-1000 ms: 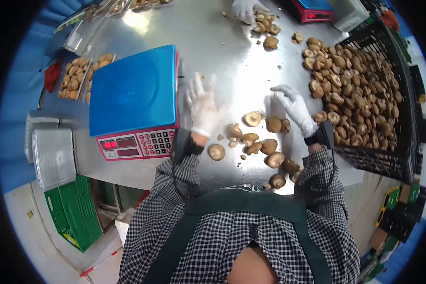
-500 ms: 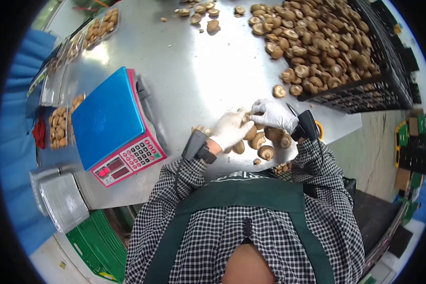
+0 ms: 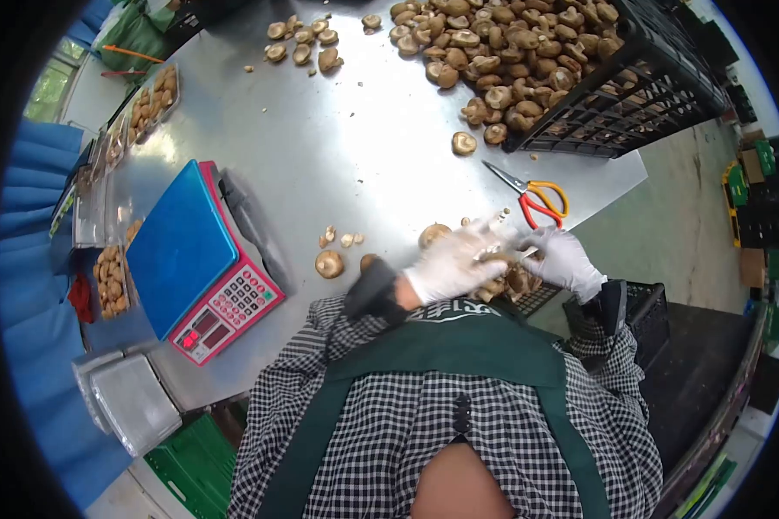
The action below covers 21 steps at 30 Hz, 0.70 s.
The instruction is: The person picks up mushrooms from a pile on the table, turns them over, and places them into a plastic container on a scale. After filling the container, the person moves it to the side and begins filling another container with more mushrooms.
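Note:
Both my hands wear whitish gloves and sit close together at the table's near edge. My left hand (image 3: 454,266) curls over a brown shiitake mushroom (image 3: 495,257), its fingertips smeared by motion. Facing it from the right, my right hand (image 3: 569,261) bends inward against the same small group; its fingers are blurred and partly hidden. More shiitake (image 3: 519,283) show just below the hands, at the edge. A pale mushroom (image 3: 433,234) lies beyond my left hand. Scissors (image 3: 538,197) with red and orange handles rest on the table beyond my right hand.
A black crate (image 3: 619,108) lies tipped at the back right, shiitake (image 3: 519,56) heaped out of it. On the left stands a blue-topped scale (image 3: 182,246). Packed mushroom trays (image 3: 154,104) line the left edge. A single mushroom (image 3: 329,264) and cut stems (image 3: 350,240) lie near the scale.
My view has shifted. Both hands have moved nearer my body and the table edge, uncovering the scissors. The mushrooms that lay before my hands are now bunched between and below them.

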### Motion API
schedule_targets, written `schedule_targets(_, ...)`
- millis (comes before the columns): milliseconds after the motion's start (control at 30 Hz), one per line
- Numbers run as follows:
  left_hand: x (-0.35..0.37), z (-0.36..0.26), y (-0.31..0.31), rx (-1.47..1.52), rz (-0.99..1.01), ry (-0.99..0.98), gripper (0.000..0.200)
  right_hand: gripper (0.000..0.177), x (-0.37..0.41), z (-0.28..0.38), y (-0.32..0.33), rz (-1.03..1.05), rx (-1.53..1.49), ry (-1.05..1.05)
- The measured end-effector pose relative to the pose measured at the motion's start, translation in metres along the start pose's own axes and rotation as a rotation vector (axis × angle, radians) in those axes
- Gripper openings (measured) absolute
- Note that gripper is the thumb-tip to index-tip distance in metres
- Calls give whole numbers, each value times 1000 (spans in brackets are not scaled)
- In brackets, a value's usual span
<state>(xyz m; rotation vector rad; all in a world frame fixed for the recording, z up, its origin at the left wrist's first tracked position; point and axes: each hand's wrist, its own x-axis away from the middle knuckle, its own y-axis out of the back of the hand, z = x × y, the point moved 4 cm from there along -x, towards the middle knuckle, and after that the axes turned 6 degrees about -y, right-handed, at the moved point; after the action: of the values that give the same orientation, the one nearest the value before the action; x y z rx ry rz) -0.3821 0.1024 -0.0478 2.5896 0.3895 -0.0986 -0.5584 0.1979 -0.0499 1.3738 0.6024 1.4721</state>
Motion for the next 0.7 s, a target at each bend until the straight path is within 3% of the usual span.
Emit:
schedule_targets(33, 11, 5, 18, 181, -100, 75, 51, 33, -2, 1, 3, -103, 14, -2)
schedule_targets(67, 29, 13, 38, 73, -246, 66, 52, 33, -7, 7, 3, -98, 9, 14)
schedule_targets(100, 44, 3, 64, -42, -328, 267, 52, 32, -15, 20, 7, -180, -127, 101)
schedule_targets(133, 78, 38, 66, -355, -529, 217, 54, 32, -23, 34, 13, -265, -263, 187)
schedule_targets(200, 118, 55, 84, -880, -580, 445, 61, 36, -48, 58, 9, -210, -361, 266)
schedule_targets(267, 148, 72, 79, -924, -607, 639, 60, 40, -70, 84, 3, -293, -332, 382)
schedule_targets(333, 164, 87, 61, -802, -645, 671, 62, 41, -87, 106, -11, -239, -365, 463)
schedule_targets(400, 163, 81, 49, -602, -808, 513, 49, 43, -102, 122, -29, -111, -417, 554)
schedule_targets(467, 157, 78, 35, -413, -911, 406, 43, 36, -93, 128, -33, -255, -163, 688)
schedule_targets(600, 125, 72, 11, -121, -852, 427, 34, 29, -76, 108, -37, -137, -144, 602)
schedule_targets(667, 98, 78, -14, 277, -782, 317, 32, 22, -64, 87, -38, -83, -116, 568)
schedule_targets(700, 83, 80, -26, 222, -698, 288, 32, 19, -56, 76, -37, -51, -145, 492)
